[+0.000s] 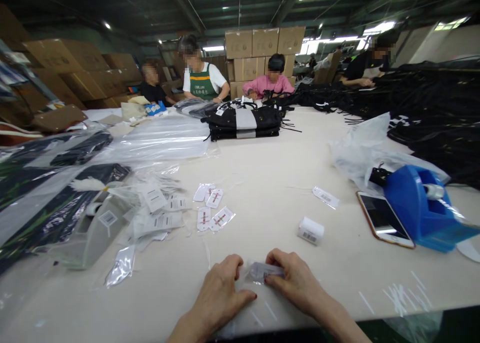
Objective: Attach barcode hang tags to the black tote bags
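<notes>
At the front of the table my right hand [294,278] pinches a small clear plastic packet [258,270] between thumb and fingers. Printed marks show on the packet near my thumb. On its left side my left hand [221,293] is curved, thumb and fingers apart, with nothing between them. A small white roll of barcode labels [311,230] stands beyond my right hand. Further off lies a barcode tag [325,197] on the tabletop. Several white tags with red print [215,198] lie ahead of my left hand, beside a heap of printed labels [161,208].
A blue tape dispenser [416,208] and a phone [386,218] sit at right. On the left is a grey tape dispenser [101,228]. Folded black goods [243,120] lie further back, near clear plastic bags [150,140]. Several people work around the table.
</notes>
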Motion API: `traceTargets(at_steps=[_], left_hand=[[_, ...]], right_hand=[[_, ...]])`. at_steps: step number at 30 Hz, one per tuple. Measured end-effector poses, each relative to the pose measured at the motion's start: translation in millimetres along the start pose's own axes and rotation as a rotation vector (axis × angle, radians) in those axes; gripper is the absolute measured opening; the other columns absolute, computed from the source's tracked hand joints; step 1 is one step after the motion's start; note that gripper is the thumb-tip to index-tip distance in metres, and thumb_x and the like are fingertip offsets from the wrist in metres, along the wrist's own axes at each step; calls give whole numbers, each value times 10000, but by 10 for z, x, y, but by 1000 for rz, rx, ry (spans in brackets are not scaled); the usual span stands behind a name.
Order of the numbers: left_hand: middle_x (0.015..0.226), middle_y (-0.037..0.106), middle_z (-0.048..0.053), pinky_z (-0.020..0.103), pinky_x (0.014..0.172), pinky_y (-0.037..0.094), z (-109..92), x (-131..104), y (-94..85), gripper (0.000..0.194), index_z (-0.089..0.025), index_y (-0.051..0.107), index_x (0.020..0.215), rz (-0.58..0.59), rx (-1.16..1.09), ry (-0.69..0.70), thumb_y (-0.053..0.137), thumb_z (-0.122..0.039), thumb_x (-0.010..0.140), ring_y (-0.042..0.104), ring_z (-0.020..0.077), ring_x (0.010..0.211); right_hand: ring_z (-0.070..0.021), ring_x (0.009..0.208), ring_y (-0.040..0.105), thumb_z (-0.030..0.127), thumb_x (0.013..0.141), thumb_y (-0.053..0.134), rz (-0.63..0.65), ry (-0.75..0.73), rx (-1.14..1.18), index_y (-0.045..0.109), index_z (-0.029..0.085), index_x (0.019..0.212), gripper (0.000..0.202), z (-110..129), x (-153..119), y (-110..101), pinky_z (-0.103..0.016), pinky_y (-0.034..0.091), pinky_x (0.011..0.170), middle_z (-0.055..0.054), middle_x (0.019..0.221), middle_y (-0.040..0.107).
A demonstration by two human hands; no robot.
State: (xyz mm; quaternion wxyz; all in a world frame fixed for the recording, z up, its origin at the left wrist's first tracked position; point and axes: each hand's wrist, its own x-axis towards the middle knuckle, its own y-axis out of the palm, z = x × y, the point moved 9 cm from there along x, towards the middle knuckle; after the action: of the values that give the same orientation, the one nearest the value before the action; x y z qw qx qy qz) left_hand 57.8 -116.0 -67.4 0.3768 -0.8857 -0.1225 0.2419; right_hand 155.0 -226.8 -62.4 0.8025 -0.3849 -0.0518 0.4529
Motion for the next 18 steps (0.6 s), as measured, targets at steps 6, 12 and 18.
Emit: traceTargets(at_steps=[6, 12, 18], left_hand=[[571, 507, 0, 251, 576, 299, 47, 94, -14, 198, -179, 487, 561, -32, -138, -10, 406, -302, 694, 460, 144, 592], [439, 456, -29, 212, 451, 262, 343, 53, -223, 250, -159, 488, 514, -11, -675, -218, 540, -399, 562, 355, 87, 438], [423, 462, -31, 196, 427, 244, 453, 26, -349, 263, -143, 514, 511, -75, -752, -216, 594, -391, 554, 364, 76, 429]], right_hand=[[-147, 661, 470, 158, 606, 515, 46, -12, 100, 580, 182, 710, 125, -46, 17, -7, -231, 276, 569, 14, 650, 561], [-90, 531, 357, 218, 546, 591, 214, 102, 582, 581, 129, 641, 130, -248, -25, -94, -214, 226, 501, 47, 533, 452], [-95, 522, 446, 272, 559, 698, 197, 145, 890, 599, 114, 644, 205, -432, -226, -178, -213, 311, 522, 16, 555, 566]])
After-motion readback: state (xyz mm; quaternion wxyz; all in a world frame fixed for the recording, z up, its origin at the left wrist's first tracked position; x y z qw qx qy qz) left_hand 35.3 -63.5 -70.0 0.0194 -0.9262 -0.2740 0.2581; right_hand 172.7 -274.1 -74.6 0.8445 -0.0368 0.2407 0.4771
